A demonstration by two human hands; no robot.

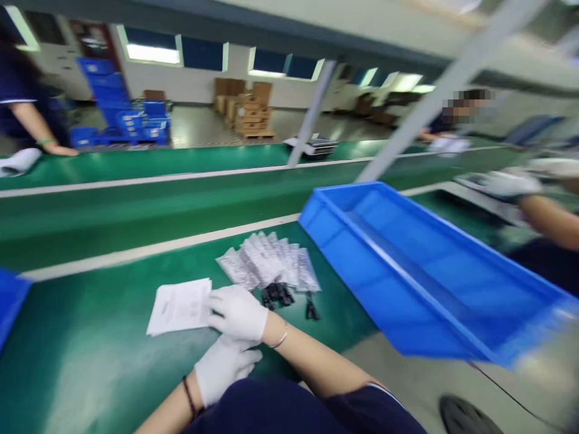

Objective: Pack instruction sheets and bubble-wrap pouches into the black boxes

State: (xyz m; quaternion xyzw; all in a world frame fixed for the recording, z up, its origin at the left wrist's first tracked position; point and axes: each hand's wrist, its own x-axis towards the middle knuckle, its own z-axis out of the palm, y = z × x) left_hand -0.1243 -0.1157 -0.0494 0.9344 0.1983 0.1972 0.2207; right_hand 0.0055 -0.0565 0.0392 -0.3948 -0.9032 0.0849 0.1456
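My right hand (237, 310), in a white glove, lies on the right edge of a small stack of white paper sheets (178, 306), its fingers curled over that edge. Just below it, my left hand (221, 364), also gloved, rests on the green table (90, 361) with its fingers stretched loosely and nothing in them. A fan of several clear plastic bags (269, 262) lies just beyond my right hand. A few small black parts (280, 295) sit at the bags' near edge.
A large blue bin (420, 271) stands tilted at the right, close to the bags. Another blue bin's corner (9, 301) shows at the left edge. A person's hand (58, 149) rests on the far belt; another person's gloved hand (506, 184) works at the right.
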